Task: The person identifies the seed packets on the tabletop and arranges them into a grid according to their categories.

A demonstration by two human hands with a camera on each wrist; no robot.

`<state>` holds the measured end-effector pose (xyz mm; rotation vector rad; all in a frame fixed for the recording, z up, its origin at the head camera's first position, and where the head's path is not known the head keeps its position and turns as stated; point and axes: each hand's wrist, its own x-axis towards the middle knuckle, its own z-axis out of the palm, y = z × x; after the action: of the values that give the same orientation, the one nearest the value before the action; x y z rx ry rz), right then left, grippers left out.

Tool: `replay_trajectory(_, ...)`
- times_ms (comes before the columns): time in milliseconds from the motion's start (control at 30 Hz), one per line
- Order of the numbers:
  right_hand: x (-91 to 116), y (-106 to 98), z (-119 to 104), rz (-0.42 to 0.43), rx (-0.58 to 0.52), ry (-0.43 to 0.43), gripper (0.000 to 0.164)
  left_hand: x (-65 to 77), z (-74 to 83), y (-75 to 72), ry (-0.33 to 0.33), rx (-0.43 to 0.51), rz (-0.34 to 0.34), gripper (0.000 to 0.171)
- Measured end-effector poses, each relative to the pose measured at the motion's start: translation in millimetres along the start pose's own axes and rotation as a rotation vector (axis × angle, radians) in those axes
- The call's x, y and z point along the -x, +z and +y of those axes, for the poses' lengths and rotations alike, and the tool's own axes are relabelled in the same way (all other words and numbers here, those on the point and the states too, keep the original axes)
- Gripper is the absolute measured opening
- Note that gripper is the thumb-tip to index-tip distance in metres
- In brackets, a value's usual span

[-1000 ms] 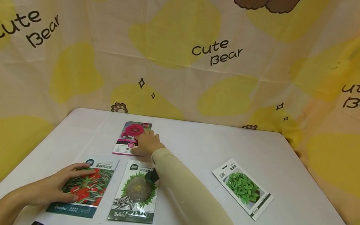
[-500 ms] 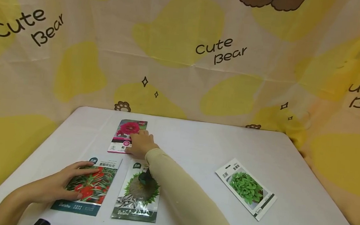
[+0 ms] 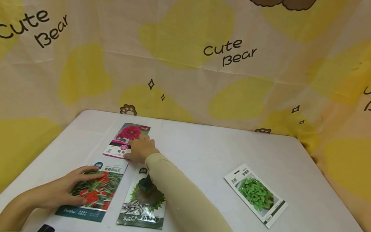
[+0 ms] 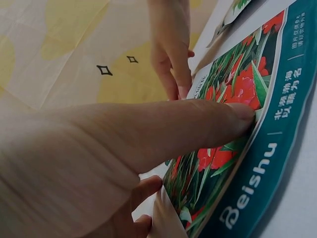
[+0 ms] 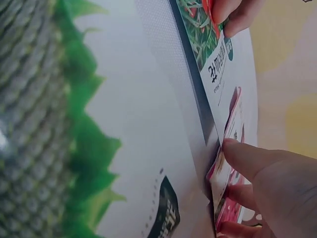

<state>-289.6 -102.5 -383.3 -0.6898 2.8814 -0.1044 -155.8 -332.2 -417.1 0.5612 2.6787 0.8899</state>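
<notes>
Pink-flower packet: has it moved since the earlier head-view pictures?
Yes, the pink-flower packet has moved left, nearer the back-left corner of the white table.

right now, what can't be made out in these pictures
Head view: part of the pink-flower packet, under the right hand
Head view: upper right of the seed-head packet, behind the sleeve
Head view: finest print on the leaf packet, too small
Head view: black object, cut by bottom edge

A pink-flowered packet (image 3: 123, 141) is lying face up toward the worktop's back (image 3: 199, 146); a teal-banded, red-flowered packet (image 3: 104, 190) is lying before it.
</notes>
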Motion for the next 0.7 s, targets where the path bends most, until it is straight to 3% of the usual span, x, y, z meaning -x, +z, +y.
replay_trajectory(700, -11.4, 11.2, 4.1, 0.023, -0.040, -0.046, 0.061, 0.8, 2.1, -1.8, -0.021, 0.003, -0.017, 0.069)
